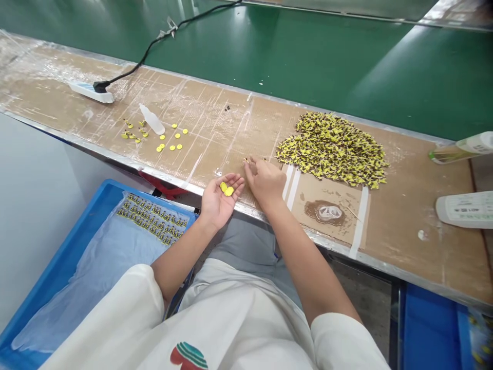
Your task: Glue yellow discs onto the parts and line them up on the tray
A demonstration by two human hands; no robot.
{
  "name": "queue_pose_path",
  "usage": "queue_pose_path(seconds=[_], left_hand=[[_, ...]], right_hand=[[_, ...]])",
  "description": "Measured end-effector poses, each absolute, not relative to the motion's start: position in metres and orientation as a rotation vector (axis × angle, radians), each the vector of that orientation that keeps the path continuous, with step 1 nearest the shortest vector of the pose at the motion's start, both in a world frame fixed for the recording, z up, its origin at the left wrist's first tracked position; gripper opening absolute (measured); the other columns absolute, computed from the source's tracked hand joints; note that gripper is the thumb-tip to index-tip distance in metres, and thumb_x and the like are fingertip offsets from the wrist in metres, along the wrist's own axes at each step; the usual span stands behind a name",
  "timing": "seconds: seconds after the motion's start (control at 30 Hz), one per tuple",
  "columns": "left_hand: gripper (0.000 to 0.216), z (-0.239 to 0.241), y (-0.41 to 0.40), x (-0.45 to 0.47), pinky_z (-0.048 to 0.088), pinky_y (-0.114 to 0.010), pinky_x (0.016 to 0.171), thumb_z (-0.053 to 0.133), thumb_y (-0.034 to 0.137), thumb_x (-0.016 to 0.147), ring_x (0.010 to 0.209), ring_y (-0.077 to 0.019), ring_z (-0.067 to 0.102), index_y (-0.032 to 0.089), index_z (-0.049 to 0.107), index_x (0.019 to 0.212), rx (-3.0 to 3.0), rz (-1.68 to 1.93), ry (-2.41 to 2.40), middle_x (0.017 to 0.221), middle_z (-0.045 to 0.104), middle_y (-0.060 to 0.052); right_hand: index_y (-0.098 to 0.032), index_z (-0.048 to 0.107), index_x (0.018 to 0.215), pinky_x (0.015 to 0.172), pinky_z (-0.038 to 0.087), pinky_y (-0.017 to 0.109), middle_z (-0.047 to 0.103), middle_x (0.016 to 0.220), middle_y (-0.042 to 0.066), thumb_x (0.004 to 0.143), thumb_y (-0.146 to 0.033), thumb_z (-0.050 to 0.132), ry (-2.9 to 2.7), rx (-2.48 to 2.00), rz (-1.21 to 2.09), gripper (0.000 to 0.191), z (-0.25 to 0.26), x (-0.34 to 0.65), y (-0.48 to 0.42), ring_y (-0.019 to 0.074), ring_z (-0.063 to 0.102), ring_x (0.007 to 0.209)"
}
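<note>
My left hand (pixel 221 200) is palm up with its fingers apart, and a few round yellow discs (pixel 228 191) rest loose on it. Just right of it, my right hand (pixel 266 181) is over the cardboard-covered bench, thumb and fingertips pinched together. A tiny dark piece shows at those fingertips, too small to name. Beyond my right hand spreads a large heap of small yellow-and-dark pieces (pixel 335 149). Further left on the bench lie several loose yellow discs (pixel 177 135) and a few discs with dark pieces on them (pixel 131 134), beside a small white squeeze bottle (pixel 152 119).
A power strip (pixel 92 91) with a black cable lies at the left. Two bottles (pixel 464 209) are at the right edge. A wet patch with a clear blob (pixel 329 212) is near the front. A blue crate (pixel 57 280) below holds rows of small pieces. A green belt (pixel 308 61) runs behind.
</note>
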State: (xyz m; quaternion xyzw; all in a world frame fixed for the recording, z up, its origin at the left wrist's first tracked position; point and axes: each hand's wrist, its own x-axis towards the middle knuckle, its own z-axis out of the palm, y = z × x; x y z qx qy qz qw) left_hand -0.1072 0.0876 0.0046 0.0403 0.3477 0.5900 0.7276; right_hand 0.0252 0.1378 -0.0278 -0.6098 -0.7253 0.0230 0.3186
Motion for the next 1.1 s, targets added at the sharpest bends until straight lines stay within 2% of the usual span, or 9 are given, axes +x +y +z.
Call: queue_pose_path(seconds=[0.17,0.33,0.43,0.53,0.63,0.77,0.93,1.1], left_hand=[[0.023,0.002,0.088,-0.104,0.048,-0.031,0.097,0.047,0.022,0.082,0.1,-0.0175,0.066,0.012,0.067,0.088,0.123,1.292,0.789,0.099,0.071,-0.011],[0.024,0.003,0.086,-0.096,0.045,-0.034,0.102,0.047,0.022,0.081,0.105,-0.0197,0.065,0.012,0.068,0.087,0.145,1.265,0.763,0.098,0.071,-0.01],[0.023,0.006,0.085,-0.091,0.044,-0.035,0.104,0.047,0.021,0.082,0.104,-0.0201,0.066,0.012,0.068,0.084,0.153,1.263,0.735,0.092,0.071,-0.009],[0.022,0.01,0.083,-0.088,0.045,-0.036,0.103,0.047,0.02,0.081,0.106,-0.0208,0.065,0.013,0.067,0.085,0.15,1.234,0.737,0.089,0.07,-0.008],[0.02,0.012,0.082,-0.086,0.045,-0.037,0.103,0.048,0.017,0.079,0.108,-0.021,0.064,0.014,0.067,0.086,0.15,1.217,0.754,0.089,0.069,-0.008],[0.021,0.014,0.081,-0.083,0.044,-0.036,0.104,0.048,0.015,0.078,0.109,-0.0207,0.064,0.014,0.067,0.086,0.194,1.19,0.736,0.089,0.069,-0.008],[0.024,0.018,0.079,-0.081,0.045,-0.036,0.103,0.049,0.01,0.074,0.109,-0.0215,0.064,0.012,0.068,0.087,0.215,1.139,0.683,0.093,0.07,-0.009],[0.034,0.016,0.078,-0.076,0.044,-0.033,0.104,0.049,-0.003,0.065,0.106,-0.0175,0.065,0.013,0.069,0.088,0.262,1.106,0.646,0.096,0.071,-0.006]], right_hand=[[-0.023,0.071,0.108,0.073,0.047,0.027,0.072,0.078,0.006,0.09,-0.046,0.056,-1.915,-1.338,0.28,0.033,-0.015,0.028,0.097,0.0167,0.065,0.074],[-0.022,0.073,0.104,0.074,0.05,0.025,0.074,0.079,0.005,0.087,-0.044,0.063,-1.969,-1.261,0.53,0.03,-0.012,0.029,0.073,0.0145,0.068,0.071],[-0.024,0.075,0.099,0.072,0.054,0.026,0.075,0.087,0.004,0.084,-0.041,0.067,-1.785,-1.273,0.723,0.025,-0.015,0.03,0.071,0.0147,0.07,0.071],[-0.02,0.074,0.097,0.074,0.059,0.03,0.075,0.094,0.005,0.076,-0.039,0.074,-1.422,-1.255,1.084,0.029,-0.014,0.032,0.069,0.0182,0.072,0.078],[-0.015,0.074,0.094,0.06,0.061,0.029,0.075,0.087,0.009,0.065,-0.042,0.081,-1.116,-1.269,1.342,0.039,-0.008,0.033,0.067,0.0201,0.072,0.07],[-0.014,0.075,0.086,0.045,0.056,0.024,0.075,0.079,0.01,0.056,-0.04,0.086,-1.028,-1.279,1.406,0.042,0.002,0.038,0.067,0.0171,0.068,0.055],[-0.014,0.074,0.082,0.042,0.054,0.023,0.074,0.076,0.008,0.057,-0.041,0.086,-1.019,-1.249,1.409,0.039,0.005,0.046,0.068,0.0134,0.063,0.047],[-0.014,0.074,0.082,0.041,0.052,0.022,0.074,0.071,0.007,0.059,-0.039,0.086,-1.002,-1.262,1.361,0.036,0.002,0.052,0.063,0.0115,0.06,0.044]])
